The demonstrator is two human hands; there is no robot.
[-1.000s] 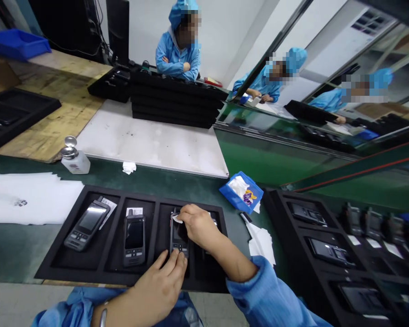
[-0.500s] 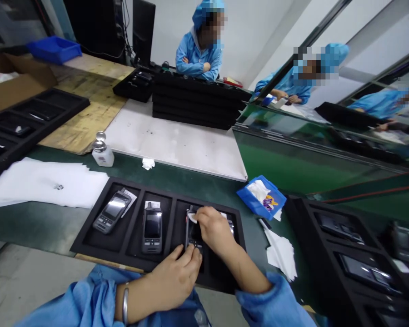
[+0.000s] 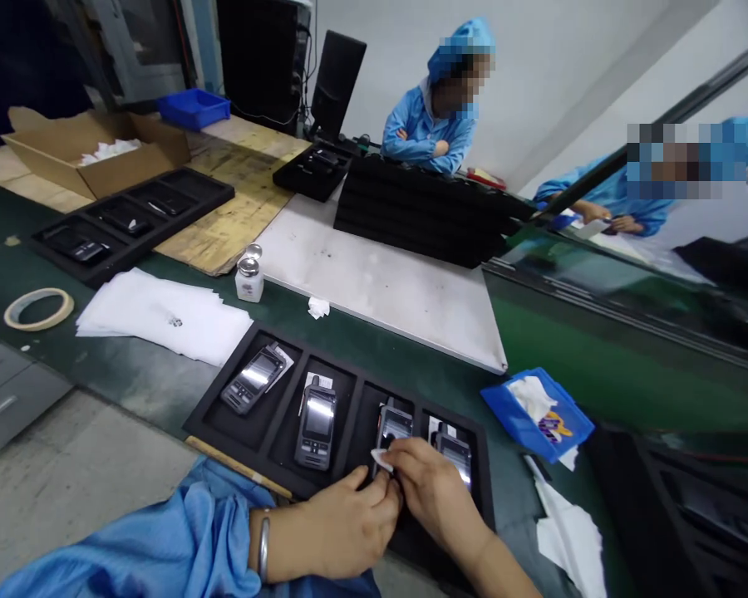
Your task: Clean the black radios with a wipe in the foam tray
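Observation:
A black foam tray in front of me holds several handheld radio phones in separate slots. My left hand grips the lower end of the third handset. My right hand pinches a small white wipe against that handset's lower face. Two more handsets lie in the slots to the left. A fourth handset sits in the slot to the right, partly behind my right hand.
A solvent bottle, white sheets, a tape roll and another black tray lie left. A blue wipe box and loose wipes sit right. Stacked trays stand before a seated person.
My view has swung left and back. The right hand with the wipe has slid from the handset's top down to its lower part, beside my left hand.

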